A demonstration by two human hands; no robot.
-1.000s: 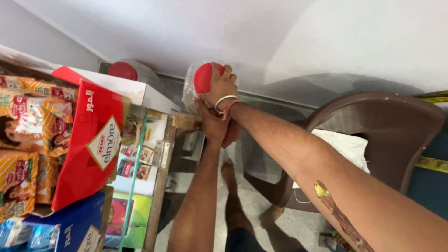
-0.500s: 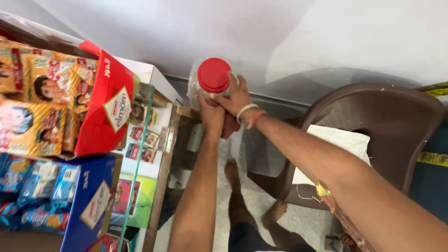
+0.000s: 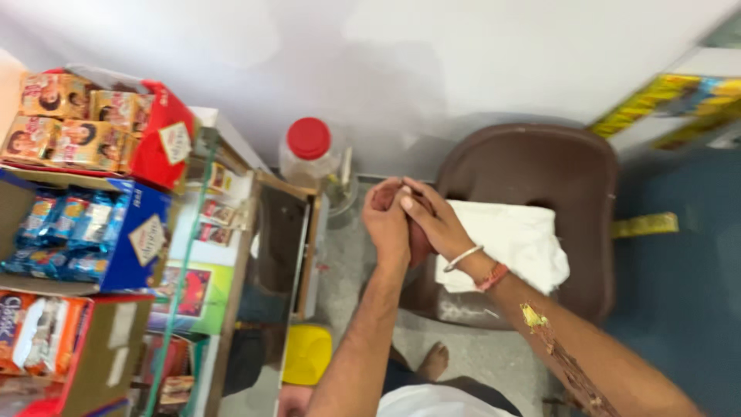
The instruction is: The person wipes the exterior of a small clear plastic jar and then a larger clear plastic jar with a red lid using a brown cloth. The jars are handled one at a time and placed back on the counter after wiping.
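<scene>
A small reddish-brown object [image 3: 419,232] is held between the two hands near the middle of the view, above the front edge of a brown plastic chair [image 3: 540,170]; it is almost wholly covered, so its kind cannot be told. The left hand [image 3: 388,224] is curled closed against its 9 o'clock side, and the right hand [image 3: 432,220], with a metal bangle and red thread at the wrist, is wrapped closed over its top and 3 o'clock side. Because it is enclosed by the palms alone, it is judged to be small and light; whether it is hard or yielding cannot be seen, and a firm two-sided hold across its middle, as now, is judged the safest purchase. Nearest the viewer, at 6 o'clock, a bare foot [image 3: 434,361] is seen on the floor, with a yellow container [image 3: 307,354] toward 7 o'clock. Just past the hands, at 3 o'clock, a white cloth [image 3: 517,239] lies on the chair seat. At 11 o'clock of the hands, a clear jar with a red lid [image 3: 309,150] stands at the end of the table [image 3: 305,232]. Farther off at 9 and 10 o'clock, a blue box of snack packets [image 3: 85,232] and a red box of biscuit packs [image 3: 108,123] are stacked.
</scene>
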